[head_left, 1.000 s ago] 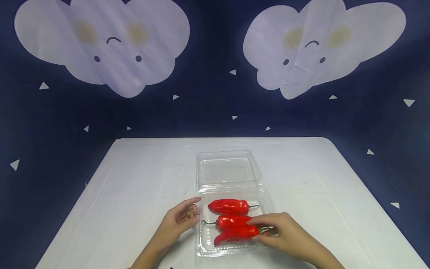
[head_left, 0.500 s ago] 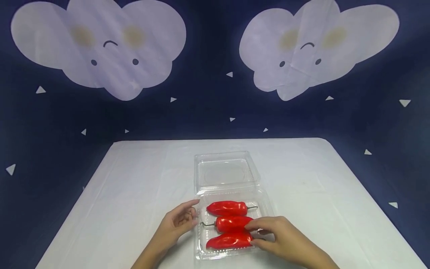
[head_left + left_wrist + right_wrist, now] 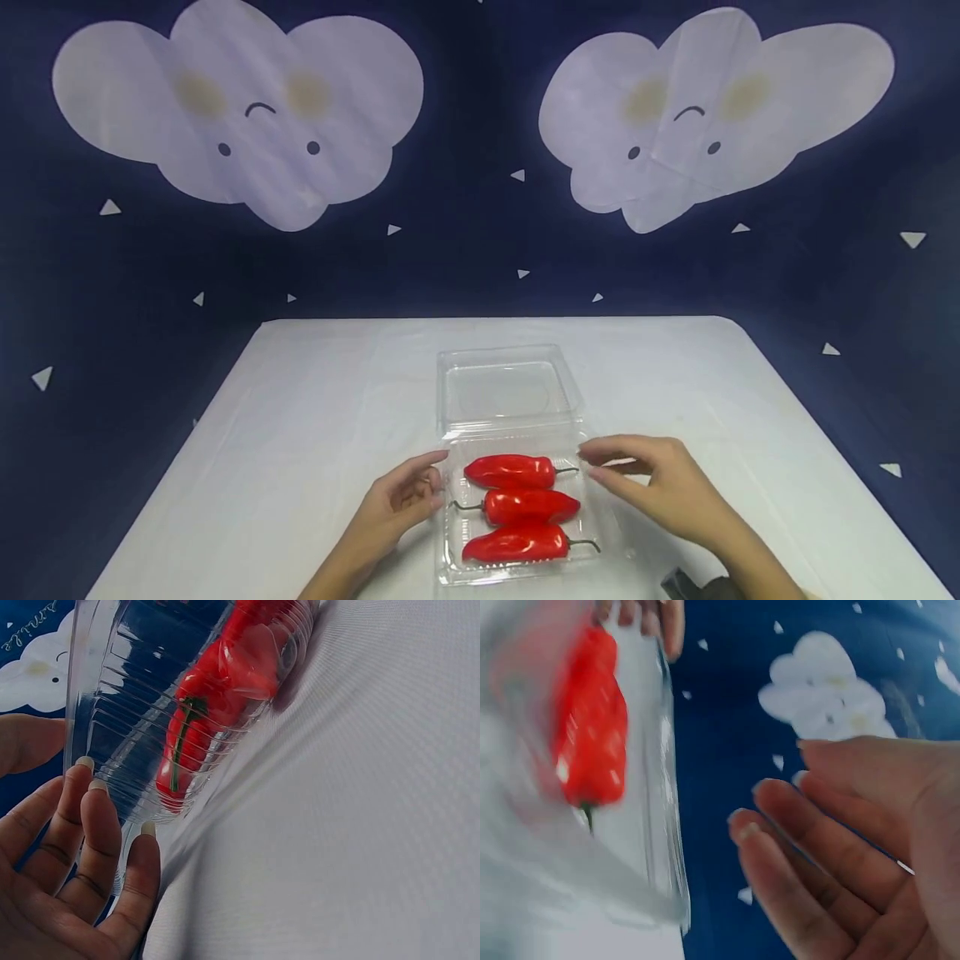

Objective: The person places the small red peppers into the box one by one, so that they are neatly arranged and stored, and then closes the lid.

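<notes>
In the head view, a clear plastic clamshell container (image 3: 453, 550) lies with its lid tipped back, away from me. Three red peppers (image 3: 521, 506) lie side by side in its base; the middle one's stem points left, the outer two stems point right. My left hand (image 3: 397, 504) rests at the container's left side; in the left wrist view its fingertips (image 3: 96, 787) touch the clear wall by the rim. My right hand (image 3: 652, 479) hovers by the right rim, fingers loosely bent, holding nothing. The right wrist view shows this hand (image 3: 825, 847) apart from the container.
The lid (image 3: 510, 387) lies flat behind the base on the white tabletop (image 3: 337, 400). A dark blue backdrop (image 3: 480, 267) with clouds and small triangles rises behind the table. A dark device (image 3: 701, 586) sits by my right wrist.
My right hand lets go of the nearest pepper, which now lies in the base with its stem to the right. That hand has moved back and up to the right rim. The left hand stays put.
</notes>
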`<state>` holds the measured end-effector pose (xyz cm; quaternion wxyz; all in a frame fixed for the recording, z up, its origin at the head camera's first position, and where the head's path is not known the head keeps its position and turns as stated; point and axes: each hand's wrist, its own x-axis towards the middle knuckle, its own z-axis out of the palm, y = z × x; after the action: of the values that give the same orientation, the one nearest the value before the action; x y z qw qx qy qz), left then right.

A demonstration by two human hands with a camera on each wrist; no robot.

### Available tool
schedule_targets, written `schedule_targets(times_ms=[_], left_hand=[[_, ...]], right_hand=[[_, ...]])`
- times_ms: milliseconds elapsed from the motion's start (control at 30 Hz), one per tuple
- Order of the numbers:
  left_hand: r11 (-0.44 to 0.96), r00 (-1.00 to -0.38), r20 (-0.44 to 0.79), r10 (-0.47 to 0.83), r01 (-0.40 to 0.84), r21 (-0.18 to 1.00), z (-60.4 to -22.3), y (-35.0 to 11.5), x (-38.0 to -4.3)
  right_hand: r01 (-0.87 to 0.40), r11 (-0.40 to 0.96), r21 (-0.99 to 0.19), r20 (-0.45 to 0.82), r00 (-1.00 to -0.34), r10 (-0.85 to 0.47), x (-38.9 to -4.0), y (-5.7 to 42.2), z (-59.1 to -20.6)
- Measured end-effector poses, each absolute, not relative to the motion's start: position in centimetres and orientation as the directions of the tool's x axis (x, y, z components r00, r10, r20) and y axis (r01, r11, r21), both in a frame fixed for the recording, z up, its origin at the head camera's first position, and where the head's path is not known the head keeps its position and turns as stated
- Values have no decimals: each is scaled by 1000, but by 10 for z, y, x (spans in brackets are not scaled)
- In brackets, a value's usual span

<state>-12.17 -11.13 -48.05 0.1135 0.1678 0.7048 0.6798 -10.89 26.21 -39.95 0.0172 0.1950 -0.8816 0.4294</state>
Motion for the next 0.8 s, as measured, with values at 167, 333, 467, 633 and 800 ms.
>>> schedule_targets(times_ms=[167, 333, 467, 633, 800], left_hand=[[31, -925, 48, 378, 65, 997, -480, -110, -122], [7, -914, 89, 395, 99, 995, -482, -111, -121], [-16, -908, 105, 407, 108, 994, -482, -111, -121], [-10, -910, 106, 400, 112, 994, -481, -110, -119], [-16, -913, 117, 391, 121, 993, -481, -111, -120]], right_hand=[[-247, 510, -824, 208, -969, -134, -147, 284, -411], [-122, 393, -911, 108, -992, -59, -174, 295, -434], [-19, 368, -929, 7, -999, -34, -187, 295, -451], [99, 236, -967, -109, -994, -29, -197, 285, -466], [147, 177, -973, -153, -988, -17, -200, 274, -476]])
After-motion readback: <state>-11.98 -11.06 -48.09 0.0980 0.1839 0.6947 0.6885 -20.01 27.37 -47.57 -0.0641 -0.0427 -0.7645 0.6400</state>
